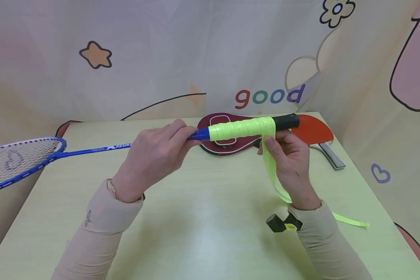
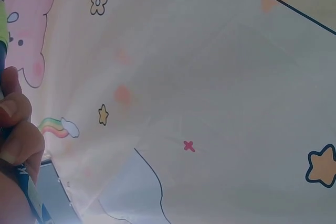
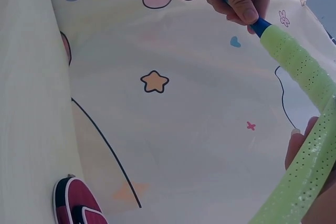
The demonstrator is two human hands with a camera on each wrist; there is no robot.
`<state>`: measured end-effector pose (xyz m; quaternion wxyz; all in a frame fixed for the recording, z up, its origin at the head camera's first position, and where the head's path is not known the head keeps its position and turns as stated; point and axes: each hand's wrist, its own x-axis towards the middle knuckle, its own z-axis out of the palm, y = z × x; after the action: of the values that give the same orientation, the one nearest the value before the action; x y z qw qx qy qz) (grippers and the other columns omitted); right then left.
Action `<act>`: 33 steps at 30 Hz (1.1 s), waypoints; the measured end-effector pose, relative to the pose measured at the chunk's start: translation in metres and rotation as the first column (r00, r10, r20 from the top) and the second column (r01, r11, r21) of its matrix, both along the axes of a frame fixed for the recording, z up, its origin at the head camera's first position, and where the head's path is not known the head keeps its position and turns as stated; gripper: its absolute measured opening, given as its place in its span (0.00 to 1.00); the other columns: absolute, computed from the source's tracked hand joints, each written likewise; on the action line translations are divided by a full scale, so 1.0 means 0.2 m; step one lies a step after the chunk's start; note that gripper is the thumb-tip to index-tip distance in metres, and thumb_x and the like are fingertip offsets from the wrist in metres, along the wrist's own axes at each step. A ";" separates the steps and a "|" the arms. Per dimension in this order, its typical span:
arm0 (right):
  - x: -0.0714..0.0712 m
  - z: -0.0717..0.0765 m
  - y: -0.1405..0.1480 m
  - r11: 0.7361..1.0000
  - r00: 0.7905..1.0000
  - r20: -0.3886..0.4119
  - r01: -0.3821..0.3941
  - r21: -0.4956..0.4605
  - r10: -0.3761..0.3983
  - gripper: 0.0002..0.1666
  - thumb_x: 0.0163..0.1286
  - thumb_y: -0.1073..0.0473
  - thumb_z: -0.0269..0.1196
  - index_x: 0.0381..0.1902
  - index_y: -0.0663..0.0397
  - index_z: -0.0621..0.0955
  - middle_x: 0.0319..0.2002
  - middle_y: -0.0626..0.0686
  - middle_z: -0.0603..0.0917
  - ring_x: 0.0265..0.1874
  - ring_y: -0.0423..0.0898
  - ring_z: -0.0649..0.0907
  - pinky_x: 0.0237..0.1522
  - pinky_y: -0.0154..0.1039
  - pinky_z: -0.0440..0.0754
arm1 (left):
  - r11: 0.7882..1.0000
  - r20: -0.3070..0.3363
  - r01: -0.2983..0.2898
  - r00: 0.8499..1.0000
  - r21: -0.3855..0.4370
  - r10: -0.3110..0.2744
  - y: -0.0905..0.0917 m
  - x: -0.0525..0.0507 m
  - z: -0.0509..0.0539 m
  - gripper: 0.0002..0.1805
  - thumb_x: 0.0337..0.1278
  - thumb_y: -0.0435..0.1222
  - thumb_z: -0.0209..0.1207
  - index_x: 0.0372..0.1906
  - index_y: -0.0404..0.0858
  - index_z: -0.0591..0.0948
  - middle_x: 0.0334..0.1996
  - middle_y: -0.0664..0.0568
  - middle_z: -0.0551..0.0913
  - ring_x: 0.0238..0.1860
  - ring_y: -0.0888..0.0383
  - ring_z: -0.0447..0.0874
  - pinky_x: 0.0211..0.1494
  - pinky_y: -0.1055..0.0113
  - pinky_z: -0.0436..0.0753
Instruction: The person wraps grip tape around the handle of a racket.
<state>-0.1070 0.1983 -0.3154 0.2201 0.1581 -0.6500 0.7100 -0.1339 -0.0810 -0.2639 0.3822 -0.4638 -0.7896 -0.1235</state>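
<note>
A blue racket (image 1: 94, 150) is held above a pale worktop (image 1: 203, 233)

The worktop is the largest thing; I take its far edge as 12 o'clock. The racket is in the air over it, with the strung head (image 1: 21, 160) toward 9 o'clock and the handle (image 1: 287, 121) toward 3 o'clock. Probably it is held crosswise so that the whole handle can be seen and reached. On the worktop, at about 1 o'clock, lies a maroon case (image 1: 244, 144), partly hidden behind the handle. At 2 o'clock lies a red bat (image 1: 313, 130), its grip pointing between 4 and 5 o'clock; I suppose both lie far back to leave room for working.

The left hand (image 1: 157, 157) is closed round the racket just before the handle, which, I think, steadies it and does not cover the handle. The right hand (image 1: 294, 159) pinches the green tape (image 1: 243, 128), the thumb in front, maybe to keep it tight. This tape goes round the handle in overlapping turns; its loose part hangs down, is hidden for a stretch, and ends at 3 o'clock. The black end of the handle is bare
</note>
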 end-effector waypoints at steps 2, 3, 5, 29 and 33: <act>0.00 0.00 0.00 1.000 1.000 -0.001 0.000 0.001 0.000 0.05 0.70 0.69 0.59 0.41 0.62 0.82 0.28 0.54 0.82 0.28 0.48 0.82 0.38 0.37 0.81 | 1.000 0.000 -0.003 1.000 0.000 0.003 0.00 0.00 0.00 0.12 0.60 0.36 0.65 0.38 0.29 0.80 0.25 0.49 0.74 0.14 0.60 0.64 0.15 0.72 0.64; 0.00 0.00 0.00 1.000 1.000 -0.001 0.000 0.002 0.000 0.05 0.70 0.69 0.59 0.41 0.61 0.82 0.28 0.54 0.82 0.28 0.48 0.82 0.38 0.37 0.81 | 1.000 -0.001 -0.002 1.000 0.001 0.002 0.00 0.00 0.00 0.12 0.61 0.36 0.65 0.38 0.29 0.80 0.25 0.49 0.74 0.14 0.60 0.64 0.15 0.72 0.64; 0.00 0.00 0.00 1.000 1.000 0.000 0.005 0.008 -0.005 0.05 0.70 0.68 0.59 0.41 0.61 0.82 0.29 0.54 0.82 0.28 0.48 0.82 0.38 0.37 0.81 | 1.000 -0.005 0.001 1.000 0.003 -0.001 0.00 0.00 0.00 0.12 0.61 0.36 0.64 0.37 0.28 0.80 0.25 0.49 0.74 0.14 0.60 0.63 0.14 0.72 0.63; -0.01 -0.01 0.01 1.000 1.000 -0.024 -0.015 -0.004 0.014 0.06 0.71 0.67 0.58 0.41 0.62 0.82 0.29 0.54 0.82 0.28 0.48 0.81 0.37 0.36 0.81 | 1.000 0.011 0.012 1.000 0.002 -0.012 0.00 0.01 0.01 0.13 0.57 0.34 0.67 0.40 0.31 0.77 0.21 0.52 0.72 0.10 0.62 0.58 0.13 0.73 0.58; 0.00 -0.01 0.00 1.000 1.000 -0.022 -0.022 -0.005 0.021 0.06 0.70 0.69 0.58 0.41 0.62 0.82 0.29 0.54 0.82 0.28 0.47 0.82 0.37 0.36 0.81 | 1.000 0.010 -0.003 1.000 -0.001 0.003 0.00 0.02 0.01 0.12 0.58 0.35 0.66 0.40 0.30 0.79 0.25 0.50 0.74 0.11 0.61 0.62 0.13 0.73 0.61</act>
<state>-0.1078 0.1990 -0.3170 0.2198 0.1722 -0.6441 0.7122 -0.1303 -0.0805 -0.2614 0.3784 -0.4623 -0.7922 -0.1249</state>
